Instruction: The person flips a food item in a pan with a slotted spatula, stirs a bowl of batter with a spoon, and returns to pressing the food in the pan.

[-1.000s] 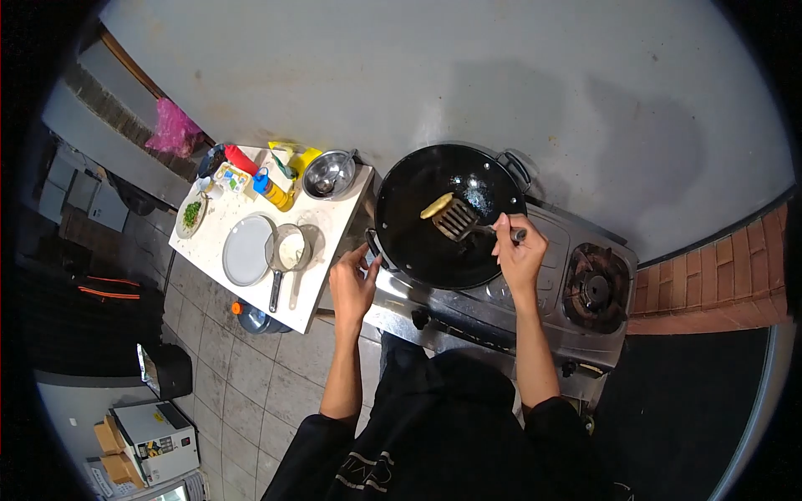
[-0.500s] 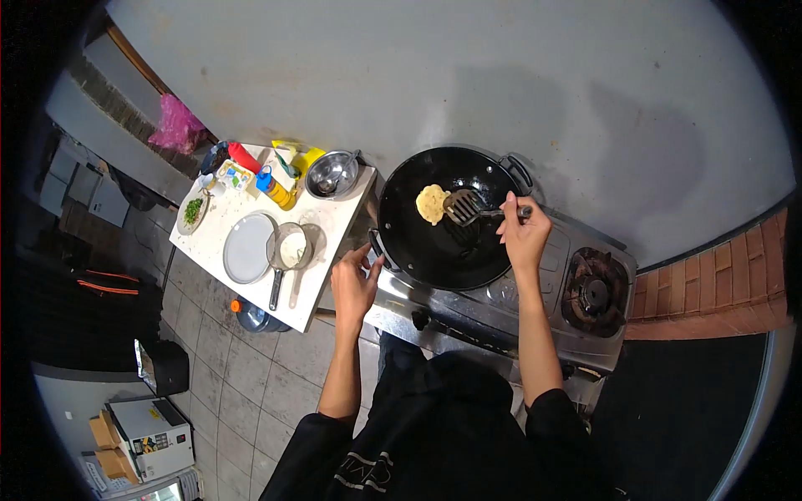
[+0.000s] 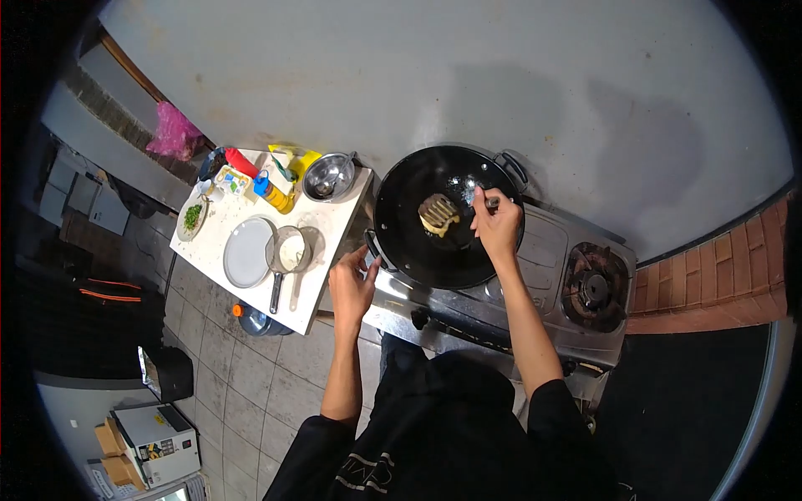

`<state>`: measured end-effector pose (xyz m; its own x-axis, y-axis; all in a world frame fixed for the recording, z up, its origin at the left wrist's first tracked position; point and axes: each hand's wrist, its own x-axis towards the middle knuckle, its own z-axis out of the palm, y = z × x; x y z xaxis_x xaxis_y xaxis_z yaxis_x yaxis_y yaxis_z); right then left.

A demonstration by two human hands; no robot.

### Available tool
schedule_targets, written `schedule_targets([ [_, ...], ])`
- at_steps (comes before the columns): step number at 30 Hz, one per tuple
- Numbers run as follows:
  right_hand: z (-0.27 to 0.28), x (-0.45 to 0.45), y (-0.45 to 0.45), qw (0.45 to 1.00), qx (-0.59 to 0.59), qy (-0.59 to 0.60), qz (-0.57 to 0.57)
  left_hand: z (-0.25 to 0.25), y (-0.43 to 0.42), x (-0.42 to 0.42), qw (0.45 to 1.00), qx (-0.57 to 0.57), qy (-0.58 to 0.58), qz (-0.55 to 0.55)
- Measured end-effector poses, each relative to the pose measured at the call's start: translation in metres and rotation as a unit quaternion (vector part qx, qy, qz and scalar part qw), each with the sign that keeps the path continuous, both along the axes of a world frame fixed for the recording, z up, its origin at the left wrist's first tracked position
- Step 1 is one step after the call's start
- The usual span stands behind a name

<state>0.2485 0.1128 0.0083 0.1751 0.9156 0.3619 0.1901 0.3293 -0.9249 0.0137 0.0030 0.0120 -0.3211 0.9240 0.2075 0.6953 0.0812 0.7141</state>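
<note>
A black wok point(image 3: 418, 255) sits on the left side of the steel stove. My right hand point(image 3: 498, 224) is closed on the handle of a slotted spatula point(image 3: 435, 209), whose head lies over a pale yellow patty point(image 3: 439, 227) in the wok. The patty is partly covered by the slots. At the wok's left loop handle point(image 3: 371, 242), my left hand point(image 3: 353, 280) has its thumb and fingers round the handle's lower end.
Left of the stove, a white table point(image 3: 200, 247) bears a grey plate point(image 3: 248, 252), a small saucepan point(image 3: 290, 250), a metal bowl point(image 3: 328, 176), bottles and a plate of chopped greens point(image 3: 192, 218). An unused burner point(image 3: 595, 288) is at the right; a wall point(image 3: 401, 75) stands behind.
The patty, first tilted by the spatula, came to lie flat beside it. Now the spatula head is over the patty, and my right hand has moved left over the wok. My left hand stays at the handle.
</note>
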Motion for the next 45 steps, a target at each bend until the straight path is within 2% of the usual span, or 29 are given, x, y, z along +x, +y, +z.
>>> schedule_targets([
  [6,-0.007,0.018,-0.012,1.000,-0.002,-0.006,-0.003,0.001,0.001,0.001,1.000,-0.004,-0.008,0.003],
  [11,0.001,0.026,-0.019,0.999,-0.024,0.034,-0.003,0.004,0.001,0.003,1.000,-0.008,-0.006,0.005],
  [18,0.002,0.033,-0.022,0.999,-0.035,0.008,0.021,-0.001,0.000,0.000,1.000,-0.004,-0.020,0.001],
  [23,0.011,0.039,-0.027,0.998,-0.004,0.057,-0.009,0.002,0.000,0.001,1.000,-0.003,-0.014,0.000],
  [26,0.027,0.053,-0.038,0.997,-0.039,0.047,-0.042,0.008,-0.003,0.002,1.000,0.011,-0.002,-0.004],
  [33,0.012,0.065,-0.050,0.999,-0.035,-0.014,-0.027,0.008,-0.003,0.006,1.000,-0.002,-0.005,0.011],
  [35,0.003,0.065,-0.052,0.997,-0.068,0.027,-0.015,0.005,-0.003,0.006,1.000,0.016,0.002,0.024],
  [45,-0.006,0.056,-0.055,0.998,-0.041,0.047,-0.017,0.007,-0.003,0.010,0.999,0.021,0.000,0.033],
])
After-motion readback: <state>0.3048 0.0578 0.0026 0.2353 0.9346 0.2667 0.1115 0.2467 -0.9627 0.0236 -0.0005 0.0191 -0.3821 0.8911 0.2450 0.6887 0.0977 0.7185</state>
